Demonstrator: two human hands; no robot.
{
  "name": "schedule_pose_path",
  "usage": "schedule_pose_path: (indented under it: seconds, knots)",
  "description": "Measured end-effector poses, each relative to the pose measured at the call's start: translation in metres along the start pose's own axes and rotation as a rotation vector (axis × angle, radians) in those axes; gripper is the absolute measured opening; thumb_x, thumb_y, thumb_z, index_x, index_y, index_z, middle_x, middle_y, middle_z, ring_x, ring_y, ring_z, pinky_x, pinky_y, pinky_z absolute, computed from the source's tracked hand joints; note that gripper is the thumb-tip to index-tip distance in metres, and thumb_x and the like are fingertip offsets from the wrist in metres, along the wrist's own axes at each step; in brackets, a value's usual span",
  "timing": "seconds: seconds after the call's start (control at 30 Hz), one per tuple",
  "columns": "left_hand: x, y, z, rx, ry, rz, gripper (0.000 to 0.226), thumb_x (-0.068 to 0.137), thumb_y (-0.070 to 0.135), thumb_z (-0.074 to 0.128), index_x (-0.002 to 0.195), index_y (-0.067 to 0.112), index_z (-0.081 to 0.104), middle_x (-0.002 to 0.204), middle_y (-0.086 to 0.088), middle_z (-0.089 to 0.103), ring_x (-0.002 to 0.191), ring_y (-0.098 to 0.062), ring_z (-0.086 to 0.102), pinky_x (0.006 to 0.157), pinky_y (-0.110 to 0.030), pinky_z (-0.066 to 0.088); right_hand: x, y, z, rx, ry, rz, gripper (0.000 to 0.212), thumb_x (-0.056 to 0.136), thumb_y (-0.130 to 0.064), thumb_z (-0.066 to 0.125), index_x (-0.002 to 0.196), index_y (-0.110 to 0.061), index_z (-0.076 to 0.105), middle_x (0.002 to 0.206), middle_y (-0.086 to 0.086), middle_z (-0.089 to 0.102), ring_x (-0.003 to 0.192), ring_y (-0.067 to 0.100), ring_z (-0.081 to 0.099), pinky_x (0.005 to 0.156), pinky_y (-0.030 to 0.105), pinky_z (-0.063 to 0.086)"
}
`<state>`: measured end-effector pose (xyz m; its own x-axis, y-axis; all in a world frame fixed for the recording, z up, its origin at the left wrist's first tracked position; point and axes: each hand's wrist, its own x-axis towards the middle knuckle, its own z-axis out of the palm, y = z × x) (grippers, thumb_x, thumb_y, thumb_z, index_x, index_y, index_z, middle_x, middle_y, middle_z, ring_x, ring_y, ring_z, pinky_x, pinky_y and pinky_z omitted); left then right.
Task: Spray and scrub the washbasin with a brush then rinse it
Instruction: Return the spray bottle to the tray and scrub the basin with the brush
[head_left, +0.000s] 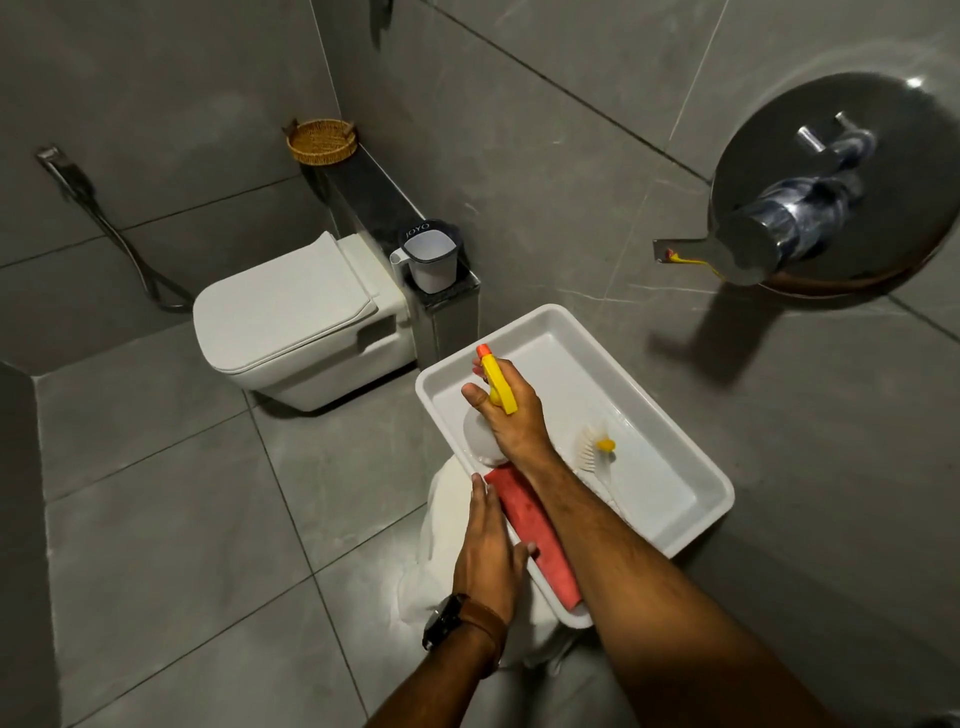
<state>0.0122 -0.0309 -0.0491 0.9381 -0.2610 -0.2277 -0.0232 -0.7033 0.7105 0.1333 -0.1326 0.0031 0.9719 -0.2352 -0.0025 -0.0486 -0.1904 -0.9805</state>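
The white rectangular ceramic washbasin (675, 462) is being steadied at its near rim by the left hand (488, 556), its grip spread flat. The white spray bottle with yellow trigger head (496, 387) is being clasped by the right hand (511, 421), its grip wrapped round the neck; likely light, slippery when wet. Inside the basin, a white-bristled brush with yellow knob (595, 447) and a red block-like sponge (535, 530) are being kept.

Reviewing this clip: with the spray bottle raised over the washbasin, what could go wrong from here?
The right hand holds the spray bottle near the basin's left rim, so spray may miss the washbasin and wet the floor. The brush lying inside could get sprayed too. The red cloth on the front rim, beside the left hand, might slip off.
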Motion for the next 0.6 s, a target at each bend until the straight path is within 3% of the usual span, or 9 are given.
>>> schedule_pose_path:
  seconds: [0.1,0.27,0.37,0.5,0.6]
  knots:
    - [0.000,0.000,-0.002,0.001,0.010,0.008,0.095,0.091,0.041,0.063,0.157,0.018,-0.002,0.165,0.004,-0.004,0.148,-0.006,0.005,0.107,-0.012,0.015,0.002,0.002,-0.003,-0.045,-0.044,-0.001,0.055,0.086,-0.031,0.081,0.137,-0.027,0.059,0.126,0.005,0.069,0.116,0.022,0.064,0.099,0.033,0.052]
    - [-0.003,0.006,-0.006,-0.030,-0.009,0.003,0.097,0.090,0.042,0.065,0.157,0.017,-0.001,0.165,0.003,-0.003,0.150,-0.009,0.007,0.112,-0.015,0.016,-0.008,0.004,-0.025,-0.102,-0.119,0.027,0.071,0.076,-0.008,0.085,0.140,-0.025,0.059,0.132,-0.008,0.068,0.116,0.009,0.064,0.099,0.022,0.051]
    - [-0.002,0.007,-0.007,-0.029,-0.014,-0.001,0.097,0.090,0.037,0.067,0.157,0.014,0.001,0.165,0.000,-0.003,0.150,-0.010,0.005,0.113,-0.014,0.012,-0.028,0.010,-0.050,-0.227,0.012,0.082,0.064,0.073,0.002,0.077,0.131,-0.024,0.066,0.130,-0.008,0.068,0.122,0.012,0.061,0.092,0.016,0.052]
    - [-0.003,0.012,-0.009,-0.033,-0.009,-0.010,0.096,0.089,0.029,0.069,0.156,0.010,0.003,0.165,-0.002,-0.003,0.151,-0.012,0.004,0.115,-0.014,0.010,-0.077,0.039,-0.087,-0.898,0.436,0.219,0.029,0.084,-0.009,0.066,0.109,-0.024,0.067,0.105,0.000,0.073,0.103,0.026,0.063,0.088,0.041,0.049]
    - [-0.004,0.014,-0.007,-0.028,0.008,-0.013,0.093,0.089,0.022,0.069,0.156,0.008,0.005,0.165,-0.005,-0.002,0.152,-0.016,0.006,0.120,-0.020,0.013,-0.102,0.055,-0.096,-1.215,0.284,0.508,0.029,0.090,-0.027,0.064,0.117,-0.019,0.059,0.109,0.004,0.071,0.103,0.027,0.061,0.087,0.041,0.041]
